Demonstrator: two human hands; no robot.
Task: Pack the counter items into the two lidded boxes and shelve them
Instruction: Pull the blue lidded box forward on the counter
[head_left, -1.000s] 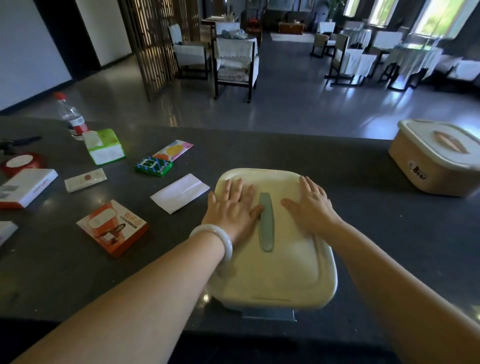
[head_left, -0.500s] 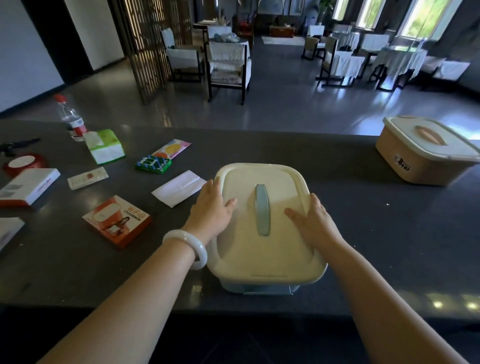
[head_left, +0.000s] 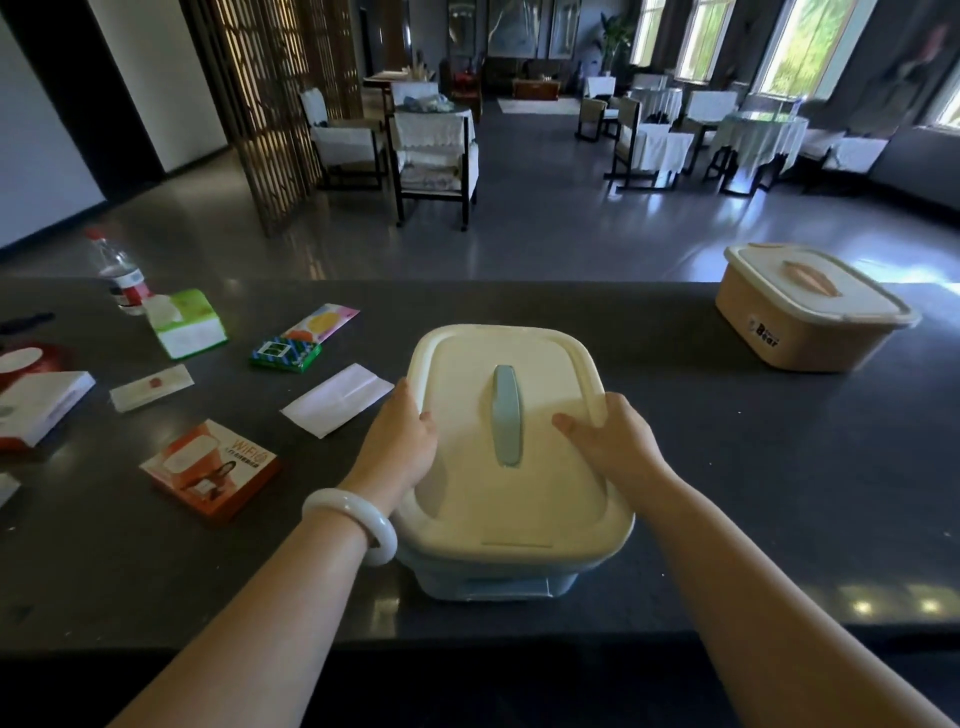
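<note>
Left hand (head_left: 397, 441) and right hand (head_left: 610, 441) grip lid (head_left: 498, 499) edges; box long axis runs straight ahead between them.

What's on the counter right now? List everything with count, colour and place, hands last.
blue box: 1, pale blue base with cream lid, near counter edge, centre
tan box: 1, tan, lid on, far right
white envelope: 1, left of blue box
WiFi box: 1, orange, near left
green puzzle box: 1, green, centre left
colourful packet: 1, pink and yellow, behind puzzle box
tissue pack: 1, green and white, far left
water bottle: 1, clear, red cap, far left
small sachet: 1, white, left
white-red box: 1, left edge
red round item: 1, left edge, unclear
left hand: grips lid's left edge
right hand: grips lid's right edge
</note>
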